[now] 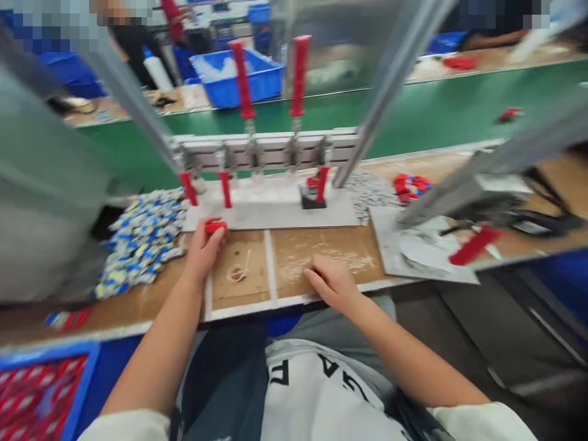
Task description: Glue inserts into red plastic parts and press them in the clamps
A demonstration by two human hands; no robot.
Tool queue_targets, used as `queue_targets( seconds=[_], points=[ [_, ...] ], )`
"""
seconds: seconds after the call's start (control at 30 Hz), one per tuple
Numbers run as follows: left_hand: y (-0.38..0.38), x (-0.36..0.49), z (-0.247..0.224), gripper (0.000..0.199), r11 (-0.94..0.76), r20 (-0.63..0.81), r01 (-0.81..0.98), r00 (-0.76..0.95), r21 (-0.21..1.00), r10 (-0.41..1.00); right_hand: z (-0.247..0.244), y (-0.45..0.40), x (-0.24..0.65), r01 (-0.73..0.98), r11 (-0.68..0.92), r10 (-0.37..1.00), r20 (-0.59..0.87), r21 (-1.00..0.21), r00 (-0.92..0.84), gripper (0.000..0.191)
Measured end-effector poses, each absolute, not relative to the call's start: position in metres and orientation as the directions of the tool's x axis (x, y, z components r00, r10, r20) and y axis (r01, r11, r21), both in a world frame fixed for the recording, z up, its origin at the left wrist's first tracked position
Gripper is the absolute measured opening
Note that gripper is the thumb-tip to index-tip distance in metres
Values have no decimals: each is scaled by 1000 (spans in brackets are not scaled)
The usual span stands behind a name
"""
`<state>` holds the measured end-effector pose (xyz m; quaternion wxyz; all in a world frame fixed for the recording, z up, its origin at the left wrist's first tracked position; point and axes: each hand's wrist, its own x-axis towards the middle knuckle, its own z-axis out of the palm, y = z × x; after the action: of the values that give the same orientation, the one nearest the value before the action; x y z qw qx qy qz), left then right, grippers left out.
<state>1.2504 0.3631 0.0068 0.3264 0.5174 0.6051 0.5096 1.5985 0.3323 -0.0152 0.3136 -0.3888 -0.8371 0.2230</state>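
My left hand (204,248) is closed on a small red plastic part (215,227), at the front left edge of the white fixture plate (266,214). Over the brown board, my right hand (333,278) is curled with its fingertips tucked under; whether anything is in them is hidden. Toggle clamps with red handles line the fixture: two tall handles (301,73) stand upright, while the others, such as the left one (225,188), point down. A black block (313,199) sits on the plate's right side, with a red part at the rightmost clamp.
Many blue, white and yellow pieces (142,236) are heaped at left. Grey pieces (372,195) and red-blue parts (411,187) lie to the right, near another red-handled clamp (475,245). A blue crate (87,392) holds red parts. Metal posts (390,79) rise beside the fixture; a green conveyor (441,104) runs behind.
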Motion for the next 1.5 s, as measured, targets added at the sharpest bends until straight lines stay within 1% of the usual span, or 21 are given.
queue_targets(
  seconds=[0.1,0.17,0.23,0.3,0.37,0.47,0.57,0.7,0.8,0.93,1.1,1.17,1.3,1.33,1.37,1.43,1.5],
  points=[
    [340,1236,-5,57,-47,127,286,-270,957,955,6,369,1517,542,639,717,169,-547,-676,39],
    [320,1232,-11,53,-30,114,260,-316,965,942,13,382,1486,554,677,666,83,-485,-741,43],
    [304,1232,-15,48,-20,89,203,-337,979,937,15,385,1472,527,723,604,39,-447,-796,45],
    [295,1233,-19,46,-24,73,144,-341,989,937,12,384,1467,465,774,526,26,-430,-850,42],
    [294,1236,-22,46,-38,76,118,-333,992,940,8,383,1465,407,813,466,48,-417,-883,38],
    [298,1238,-24,45,-60,95,124,-305,990,947,5,385,1457,332,851,416,136,-407,-899,35],
    [300,1239,-23,42,-71,112,148,-288,986,951,4,391,1448,256,856,377,204,-450,-903,35],
    [298,1236,-22,41,-81,115,140,-257,987,960,1,395,1445,211,801,407,250,-560,-879,41],
    [297,1235,-24,40,-80,113,140,-244,987,963,-4,395,1448,170,770,414,278,-615,-867,48],
    [298,1235,-23,42,-64,104,160,-255,985,961,-6,396,1452,92,757,393,338,-647,-855,53],
    [309,1231,-11,40,-29,74,215,-204,976,976,-2,399,1453,39,735,384,369,-677,-847,52],
    [316,1229,-9,42,-29,76,241,-187,970,979,0,401,1454,26,709,415,387,-705,-824,52],
    [324,1227,-13,45,-19,73,295,-174,955,982,0,406,1456,83,620,612,414,-780,-674,55],
    [325,1227,-15,45,-22,85,314,-186,949,979,0,408,1457,84,610,628,416,-788,-657,56],
    [324,1226,-16,44,-35,108,334,-202,942,973,-1,409,1456,71,615,615,421,-786,-667,56],
    [323,1226,-17,42,-84,175,352,-233,932,957,-2,409,1456,33,654,529,426,-756,-734,55],
    [322,1225,-17,43,-128,209,307,-250,943,945,-3,407,1454,0,704,438,435,-710,-787,53]
  ],
)
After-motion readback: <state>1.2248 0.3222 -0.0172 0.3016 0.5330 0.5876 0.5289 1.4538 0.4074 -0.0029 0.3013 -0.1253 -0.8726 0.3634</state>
